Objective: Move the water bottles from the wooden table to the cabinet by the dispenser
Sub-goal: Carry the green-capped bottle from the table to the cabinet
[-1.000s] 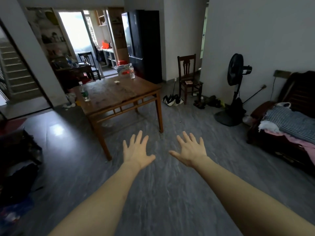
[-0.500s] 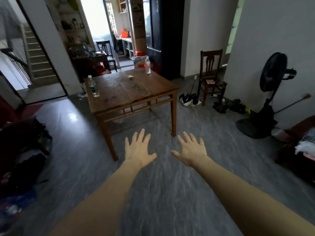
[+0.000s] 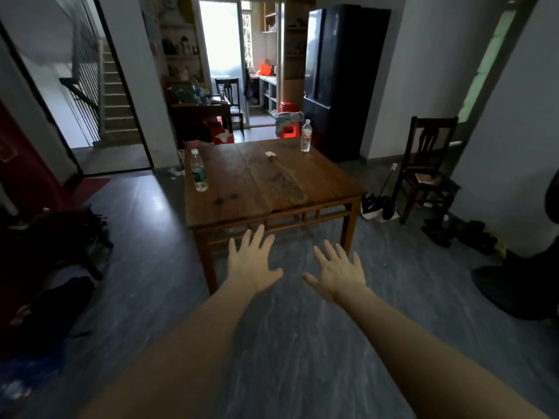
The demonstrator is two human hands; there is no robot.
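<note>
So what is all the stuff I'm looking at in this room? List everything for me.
wooden table: one, brown, middle of the room
green-label bottle: one, clear, upright near the table's left edge
red-label bottle: one, clear, upright at the table's far right corner
small white scrap: one, on the table's far side
wooden chair: one, dark brown, by the right wall
fridge: one, black, behind the table
red stool: one, beyond the table, cloth draped on it
stairs: one flight, pale, far left
left hand: open, fingers spread, in front of the table
right hand: open, fingers spread, beside it
</note>
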